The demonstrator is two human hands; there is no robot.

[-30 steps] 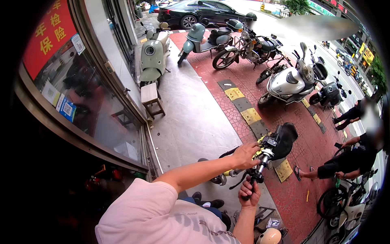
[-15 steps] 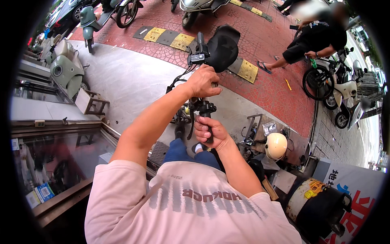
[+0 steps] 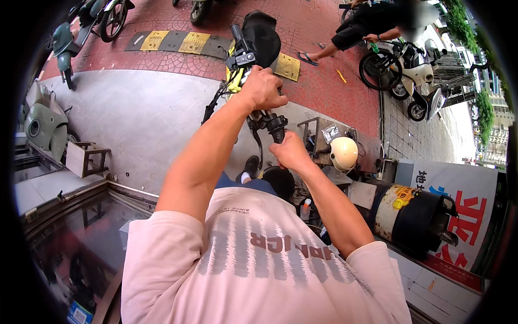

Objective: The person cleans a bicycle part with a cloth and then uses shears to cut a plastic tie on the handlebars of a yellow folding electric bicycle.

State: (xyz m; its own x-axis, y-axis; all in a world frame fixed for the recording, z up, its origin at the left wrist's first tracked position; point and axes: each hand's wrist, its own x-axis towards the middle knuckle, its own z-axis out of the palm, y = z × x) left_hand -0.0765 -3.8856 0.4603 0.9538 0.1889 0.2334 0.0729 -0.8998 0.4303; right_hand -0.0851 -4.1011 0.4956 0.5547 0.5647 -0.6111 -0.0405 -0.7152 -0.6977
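Note:
A motorbike's handlebar crosses in front of me, with a black grip point(image 3: 236, 33) at its far end, a black front cowl point(image 3: 263, 40) and yellow-green bodywork point(image 3: 235, 78). My left hand point(image 3: 263, 89) is curled over the middle of the bar; its fingertips are out of sight, so what lies under them is hidden. Nearer me, my right hand point(image 3: 294, 151) is wrapped round the near handgrip, just below a black switch housing point(image 3: 277, 124). A lever point(image 3: 258, 143) hangs beside that grip. Part of my dark shoe point(image 3: 250, 166) shows below the bar.
A cream helmet point(image 3: 344, 154) rests among clutter on my right, near a drum point(image 3: 386, 208). Left stands a small stool point(image 3: 86, 159) and a grey-green scooter point(image 3: 43, 127). A yellow-black ramp strip point(image 3: 194, 43) edges the red paving. Another person's sandalled foot point(image 3: 307, 58) is beyond.
The surroundings have shifted left and up in the picture. More yellow-green bodywork shows beside the bar. My right hand has turned, now showing its back; both hands stay at the handlebar.

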